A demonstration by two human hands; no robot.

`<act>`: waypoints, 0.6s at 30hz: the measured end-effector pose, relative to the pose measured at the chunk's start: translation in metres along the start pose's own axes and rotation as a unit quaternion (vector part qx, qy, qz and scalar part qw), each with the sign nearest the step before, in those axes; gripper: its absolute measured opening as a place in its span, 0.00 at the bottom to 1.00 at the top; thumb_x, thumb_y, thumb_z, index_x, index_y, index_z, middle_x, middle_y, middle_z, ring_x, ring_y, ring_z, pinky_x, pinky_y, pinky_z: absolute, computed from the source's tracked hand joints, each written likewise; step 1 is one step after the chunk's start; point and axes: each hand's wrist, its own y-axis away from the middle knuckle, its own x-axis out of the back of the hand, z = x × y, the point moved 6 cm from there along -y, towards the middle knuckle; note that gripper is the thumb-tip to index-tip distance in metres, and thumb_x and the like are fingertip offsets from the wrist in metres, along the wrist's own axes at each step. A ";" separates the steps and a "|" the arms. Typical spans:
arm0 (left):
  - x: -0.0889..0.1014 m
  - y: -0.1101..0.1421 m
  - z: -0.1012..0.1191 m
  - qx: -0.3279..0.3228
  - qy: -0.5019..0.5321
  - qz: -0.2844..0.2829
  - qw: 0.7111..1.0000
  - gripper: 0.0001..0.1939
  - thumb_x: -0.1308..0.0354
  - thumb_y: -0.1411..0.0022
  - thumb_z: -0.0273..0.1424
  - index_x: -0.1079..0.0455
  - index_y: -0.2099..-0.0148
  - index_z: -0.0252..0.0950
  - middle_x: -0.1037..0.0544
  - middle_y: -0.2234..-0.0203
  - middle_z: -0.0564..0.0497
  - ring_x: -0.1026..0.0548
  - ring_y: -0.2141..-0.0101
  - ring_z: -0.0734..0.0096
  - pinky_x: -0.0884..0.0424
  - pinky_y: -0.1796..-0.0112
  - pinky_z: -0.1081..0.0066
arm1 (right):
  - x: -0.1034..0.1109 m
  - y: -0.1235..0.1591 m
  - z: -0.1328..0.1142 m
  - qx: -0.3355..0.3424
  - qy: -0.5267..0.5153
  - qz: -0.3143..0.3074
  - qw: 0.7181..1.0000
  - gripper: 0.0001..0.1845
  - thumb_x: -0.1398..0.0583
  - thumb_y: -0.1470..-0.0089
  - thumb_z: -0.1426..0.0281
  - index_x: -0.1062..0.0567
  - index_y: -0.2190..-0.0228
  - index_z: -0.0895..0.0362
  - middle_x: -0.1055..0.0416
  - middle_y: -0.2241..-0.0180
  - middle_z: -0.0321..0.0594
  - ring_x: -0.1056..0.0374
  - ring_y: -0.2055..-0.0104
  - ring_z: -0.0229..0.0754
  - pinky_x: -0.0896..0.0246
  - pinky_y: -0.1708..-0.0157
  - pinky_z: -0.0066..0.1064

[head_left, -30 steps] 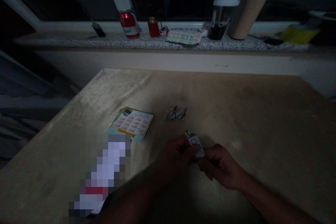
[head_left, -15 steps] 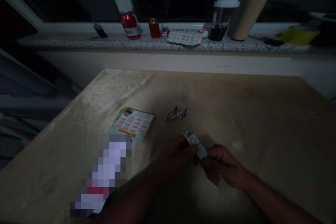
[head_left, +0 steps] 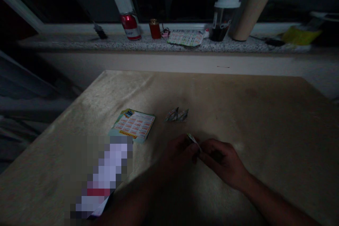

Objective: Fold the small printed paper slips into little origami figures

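Observation:
Between my two hands is a small folded paper [head_left: 194,140], seen nearly edge-on, with a bit of green at its upper end. My left hand [head_left: 181,151] pinches it from the left with thumb and fingers. On the other side, my right hand [head_left: 225,159] has thumb and fingertips closed on the paper's lower end. Just beyond my hands, two small folded paper pieces [head_left: 177,114] stand close together on the table. To their left lies a stack of printed cards [head_left: 135,125] with rows of boxes and coloured borders.
A blurred-out, lit object [head_left: 106,176] lies at the left on the table [head_left: 265,113]. Along the windowsill [head_left: 148,45] are a red can [head_left: 130,27], a red lighter-like cylinder [head_left: 155,29], a printed sheet [head_left: 185,37], a lidded cup [head_left: 224,19] and a cardboard tube [head_left: 255,7].
The folded paper has turned from showing its printed face to nearly edge-on. My right hand has shifted slightly up, its fingers now curled closer to the paper.

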 end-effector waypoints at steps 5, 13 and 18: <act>-0.002 0.004 0.008 -0.040 -0.087 -0.010 0.995 0.18 0.44 0.31 0.45 0.29 0.63 0.34 0.28 0.75 0.52 0.31 0.74 0.73 0.35 0.72 0.74 | 0.000 0.000 -0.002 0.004 0.036 -0.016 0.999 0.17 0.44 0.32 0.64 0.27 0.73 0.56 0.35 0.78 0.34 0.40 0.77 0.35 0.46 0.77 0.27; -0.012 0.013 0.011 -0.108 -0.329 -0.051 0.937 0.14 0.54 0.27 0.34 0.34 0.64 0.36 0.30 0.75 0.54 0.34 0.74 0.73 0.39 0.70 0.72 | -0.002 0.000 -0.010 0.072 0.192 -0.002 0.979 0.17 0.46 0.36 0.72 0.30 0.77 0.57 0.35 0.81 0.33 0.39 0.80 0.34 0.48 0.77 0.27; -0.020 0.017 0.014 -0.118 -0.382 -0.077 0.913 0.09 0.52 0.30 0.31 0.33 0.63 0.36 0.28 0.74 0.54 0.33 0.75 0.72 0.40 0.70 0.71 | -0.006 0.004 -0.007 0.084 0.246 -0.013 0.966 0.15 0.45 0.41 0.73 0.29 0.79 0.57 0.33 0.82 0.34 0.37 0.80 0.36 0.48 0.76 0.29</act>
